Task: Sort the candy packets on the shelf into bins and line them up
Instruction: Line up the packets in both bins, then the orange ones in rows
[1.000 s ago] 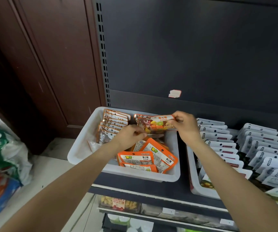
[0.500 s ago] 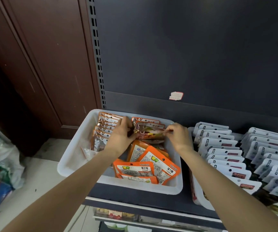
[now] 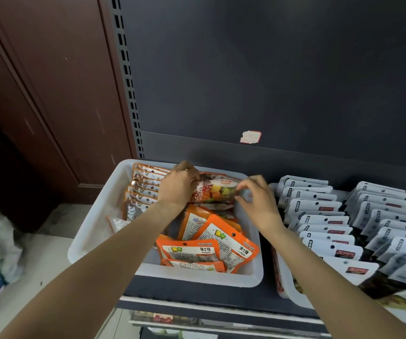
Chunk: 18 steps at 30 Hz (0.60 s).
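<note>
Pinching candy packet (image 3: pixel 213 192) lengthwise L-R, both hands' grip on ends, left hand (image 3: pixel 177 185), right hand (image 3: pixel 255 199).

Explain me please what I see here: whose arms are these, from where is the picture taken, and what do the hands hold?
There is no machine here. A person wears a camera on the head, so you look forward and down along their two bare arms. Both hands reach into a white bin standing on a dark shop shelf. The left hand and the right hand hold one clear candy packet by its two ends, at the back of the bin. Orange packets lie loosely in front; another row stands lined up on the left. White packets fill the neighbouring bin.
</note>
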### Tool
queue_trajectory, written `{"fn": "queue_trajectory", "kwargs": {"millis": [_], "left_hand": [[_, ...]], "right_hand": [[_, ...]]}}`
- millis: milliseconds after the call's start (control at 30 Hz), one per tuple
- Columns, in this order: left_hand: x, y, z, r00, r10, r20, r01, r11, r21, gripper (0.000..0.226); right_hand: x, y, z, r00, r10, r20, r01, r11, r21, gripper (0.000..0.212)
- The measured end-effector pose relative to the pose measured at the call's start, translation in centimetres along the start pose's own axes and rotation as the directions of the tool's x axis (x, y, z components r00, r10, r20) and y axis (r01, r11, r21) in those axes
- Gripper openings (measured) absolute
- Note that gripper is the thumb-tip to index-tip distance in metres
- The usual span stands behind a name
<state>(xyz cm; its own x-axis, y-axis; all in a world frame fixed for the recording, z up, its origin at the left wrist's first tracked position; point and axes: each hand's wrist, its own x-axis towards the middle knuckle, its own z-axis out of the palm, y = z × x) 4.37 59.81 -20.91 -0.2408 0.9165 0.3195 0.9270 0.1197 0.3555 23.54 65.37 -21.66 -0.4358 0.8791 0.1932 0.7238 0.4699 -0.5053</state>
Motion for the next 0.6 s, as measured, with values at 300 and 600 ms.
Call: {"fn": "queue_trajectory", "kwargs": {"millis": [300,600], "left_hand": [[-0.8,-0.2,-0.1,0.854,0.344,0.39,-0.49,0.782,0.385,0.081],[-0.5,-0.7,0.6,0.891,0.093,0.445,-0.256,0.91,0.324,0.071]], "right_hand": [[-1.3,1.5,-0.2,0.979,-0.018,0.201,-0.005,0.994,0.112,0.055],[-0.8,1.8,0.8,0.933,-0.027,0.358,0.049,0.997,-0.054,0.082]]}}
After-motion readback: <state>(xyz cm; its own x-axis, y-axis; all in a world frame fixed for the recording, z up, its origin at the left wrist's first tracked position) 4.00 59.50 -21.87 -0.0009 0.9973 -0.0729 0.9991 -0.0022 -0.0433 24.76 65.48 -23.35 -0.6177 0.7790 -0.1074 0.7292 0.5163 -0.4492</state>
